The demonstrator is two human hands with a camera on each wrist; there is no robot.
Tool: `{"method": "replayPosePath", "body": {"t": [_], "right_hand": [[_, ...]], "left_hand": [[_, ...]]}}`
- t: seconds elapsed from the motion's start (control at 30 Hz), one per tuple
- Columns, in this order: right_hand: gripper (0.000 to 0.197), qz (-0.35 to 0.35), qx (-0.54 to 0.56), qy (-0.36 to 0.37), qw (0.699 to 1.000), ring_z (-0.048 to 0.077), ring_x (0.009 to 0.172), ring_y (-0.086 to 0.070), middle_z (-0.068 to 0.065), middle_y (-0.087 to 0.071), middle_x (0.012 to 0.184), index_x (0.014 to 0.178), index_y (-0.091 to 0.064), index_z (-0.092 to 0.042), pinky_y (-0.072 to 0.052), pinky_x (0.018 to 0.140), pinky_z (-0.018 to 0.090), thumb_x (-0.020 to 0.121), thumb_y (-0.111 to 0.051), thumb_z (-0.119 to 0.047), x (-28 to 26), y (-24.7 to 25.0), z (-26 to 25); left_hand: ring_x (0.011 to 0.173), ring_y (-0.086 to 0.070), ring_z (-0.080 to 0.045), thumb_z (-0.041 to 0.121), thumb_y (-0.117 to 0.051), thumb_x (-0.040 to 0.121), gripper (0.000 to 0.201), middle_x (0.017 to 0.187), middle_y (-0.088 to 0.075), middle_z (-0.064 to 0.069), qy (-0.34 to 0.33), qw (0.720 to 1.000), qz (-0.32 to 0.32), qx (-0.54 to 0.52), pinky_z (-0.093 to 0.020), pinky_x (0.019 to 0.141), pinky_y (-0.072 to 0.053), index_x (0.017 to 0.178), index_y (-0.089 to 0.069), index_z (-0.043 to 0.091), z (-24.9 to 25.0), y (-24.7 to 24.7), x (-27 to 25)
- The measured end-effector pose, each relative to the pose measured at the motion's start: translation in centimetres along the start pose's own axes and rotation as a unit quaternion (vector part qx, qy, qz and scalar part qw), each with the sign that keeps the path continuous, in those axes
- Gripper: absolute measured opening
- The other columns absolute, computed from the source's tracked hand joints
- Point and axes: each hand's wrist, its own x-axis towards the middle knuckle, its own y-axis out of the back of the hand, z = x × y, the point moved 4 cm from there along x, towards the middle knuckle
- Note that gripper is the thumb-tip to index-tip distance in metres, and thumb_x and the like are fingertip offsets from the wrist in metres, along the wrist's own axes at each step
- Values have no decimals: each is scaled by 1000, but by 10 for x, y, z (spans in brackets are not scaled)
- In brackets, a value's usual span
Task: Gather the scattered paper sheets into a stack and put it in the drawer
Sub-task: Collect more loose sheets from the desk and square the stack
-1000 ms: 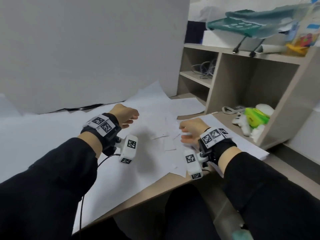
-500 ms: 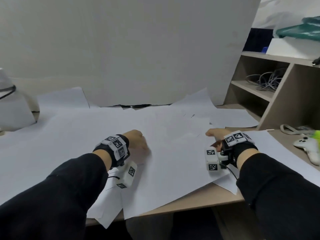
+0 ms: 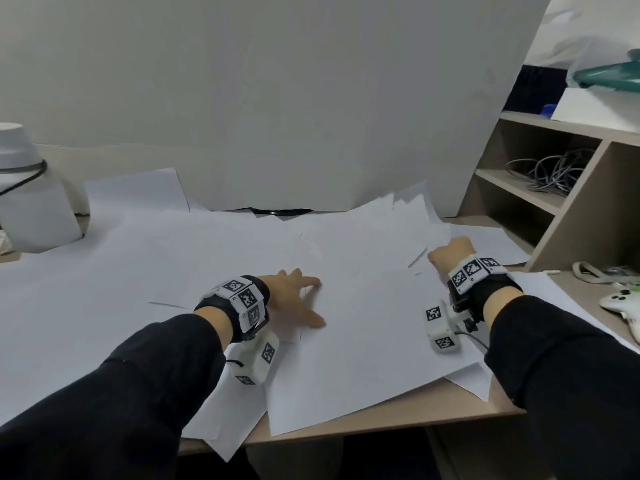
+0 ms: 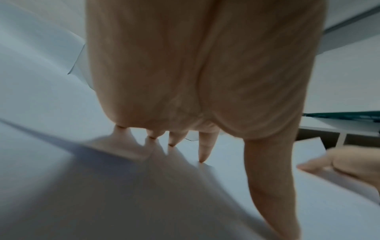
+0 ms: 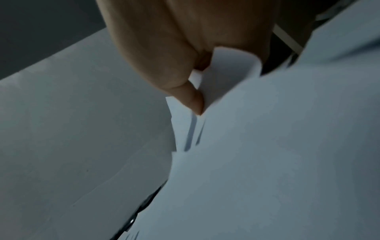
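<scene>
The left hand (image 3: 294,299), fisted half a second ago, now spreads flat on the paper sheets (image 3: 363,323). Only the right wrist view shows the right hand (image 5: 185,53) pinching curled sheets.

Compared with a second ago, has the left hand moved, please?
Yes. The left hand has drawn back from the dark gap under the wall panel toward the desk's front edge, and now lies spread on the paper.

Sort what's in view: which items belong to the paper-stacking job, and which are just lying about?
Job:
- paper sheets, scattered over the desk
- left hand, flat on them
- right hand, pinching some sheets

Lying about:
- game controller
- cables on the shelf
- white appliance
</scene>
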Motion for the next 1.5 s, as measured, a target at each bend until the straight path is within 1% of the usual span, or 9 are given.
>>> {"method": "replayPosePath", "body": {"t": [0.13,0.3,0.53,0.7,0.83,1.0,1.2,1.37,1.5], "right_hand": [[20,93,38,13,995,33,88,-57,22,-60,107,107,-59,4,-40,71,29,91,-49,-3,0,41,-21],[27,167,41,72,982,40,102,-59,26,-60,116,110,-62,7,-43,77,34,91,-45,-3,-18,89,-48],[34,254,185,187,931,28,86,-44,13,-51,83,64,-46,-17,-35,70,34,96,-39,-8,-50,147,-73],[23,297,350,184,869,19,83,-58,4,-64,92,107,-67,-7,-39,69,22,96,-48,-13,-59,165,-79],[29,313,430,181,827,14,94,-61,3,-67,108,121,-63,-6,-47,83,21,94,-54,-10,-59,171,-86],[30,260,482,162,821,17,101,-63,7,-67,115,122,-61,-1,-45,84,18,94,-60,-11,-54,156,-92],[42,88,497,88,859,20,97,-66,2,-70,107,118,-62,-9,-53,90,38,81,-76,-23,-41,90,-83],[63,-97,502,38,858,23,105,-68,10,-73,109,122,-59,2,-53,95,48,68,-86,-16,-33,32,-75],[24,-171,469,34,866,28,83,-70,12,-72,95,109,-65,-4,-59,64,38,86,-70,-9,-23,1,-71]], "left_hand": [[151,-13,-31,67,-76,74,107,160,-20,-1,12,998,-20,54,-58,117,-29,157,-12,46,1,-4,7],[149,-24,-35,69,-76,73,109,162,-20,-5,32,996,-25,83,-52,115,-34,157,-10,47,8,-2,8],[142,-40,-25,52,-81,78,98,158,-35,3,31,998,-12,51,-41,113,-38,158,-25,37,17,2,5],[131,-52,-22,37,-73,91,62,149,-47,-2,-34,979,125,-157,-28,103,-40,146,-50,20,33,25,-1],[122,-59,-25,35,-77,89,58,140,-57,-10,-104,867,117,-473,-36,104,-49,136,-57,9,46,39,-3],[125,-60,-40,58,-82,67,97,140,-57,-18,-186,638,22,-747,-52,102,-52,142,-47,6,64,52,-14],[122,-65,-30,42,-66,93,49,130,-68,-12,-215,507,66,-832,-47,107,-47,133,-63,13,45,62,-13],[111,-69,-34,12,-67,93,26,125,-69,-14,-105,539,135,-824,-44,89,-57,118,-66,4,2,39,14],[109,-68,-38,-6,-63,91,42,119,-72,-16,-37,601,191,-775,-45,80,-58,131,-59,3,-31,25,33]]}}
